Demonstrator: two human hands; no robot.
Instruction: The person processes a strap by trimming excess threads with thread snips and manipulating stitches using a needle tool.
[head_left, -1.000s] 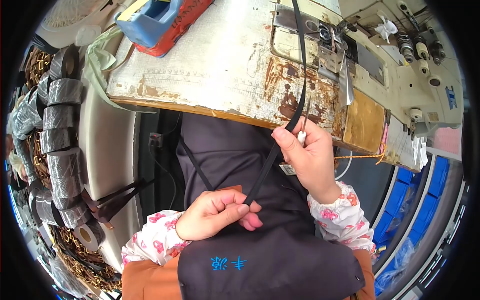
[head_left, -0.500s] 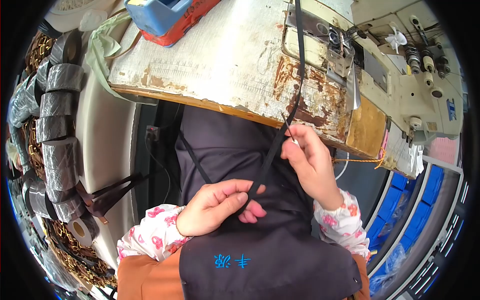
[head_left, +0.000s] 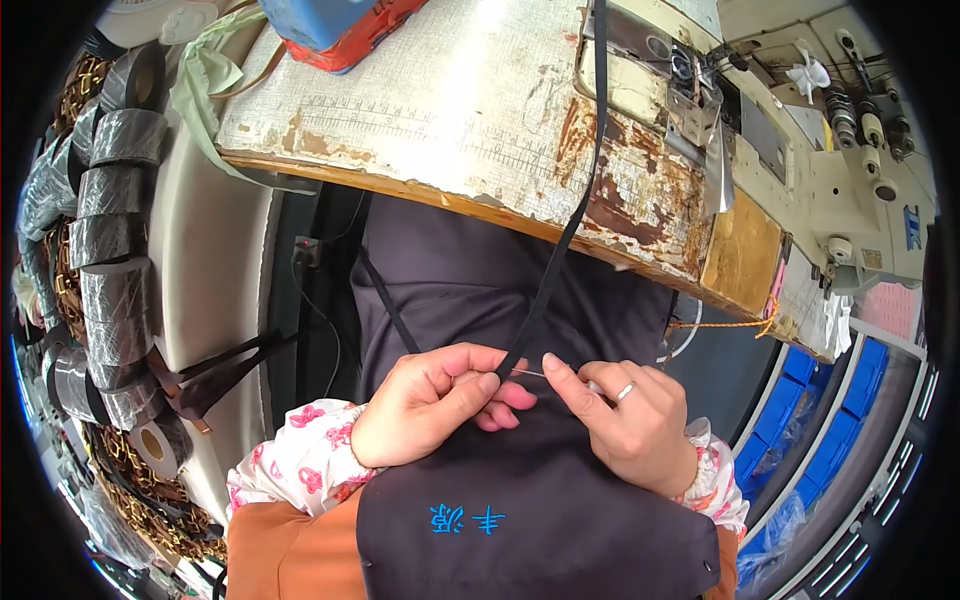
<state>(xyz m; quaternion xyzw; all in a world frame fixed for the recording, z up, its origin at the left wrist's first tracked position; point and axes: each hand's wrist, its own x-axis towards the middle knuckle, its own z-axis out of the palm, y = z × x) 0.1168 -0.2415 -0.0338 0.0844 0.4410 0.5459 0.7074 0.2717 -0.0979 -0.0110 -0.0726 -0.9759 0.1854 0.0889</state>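
A black strap (head_left: 567,235) runs down from the worn sewing table (head_left: 400,110) to my left hand (head_left: 435,400), which pinches it between thumb and fingers above the dark apron (head_left: 520,500). Close by on the right, my right hand (head_left: 630,415) is closed around a thin pointed metal tool (head_left: 530,373). Its tip reaches the strap beside my left fingertips, and its handle is mostly hidden in my palm. There is a ring (head_left: 626,391) on one finger of that hand.
The sewing machine (head_left: 790,160) stands at upper right, with blue bins (head_left: 820,450) below it. A blue and red holder (head_left: 340,35) sits on the table's left part. Wrapped black rolls (head_left: 115,300) and chains line the far left.
My right hand has come down from the table edge to beside my left hand, bringing the tool to the strap. My left hand keeps its pinch. The view has shifted slightly.
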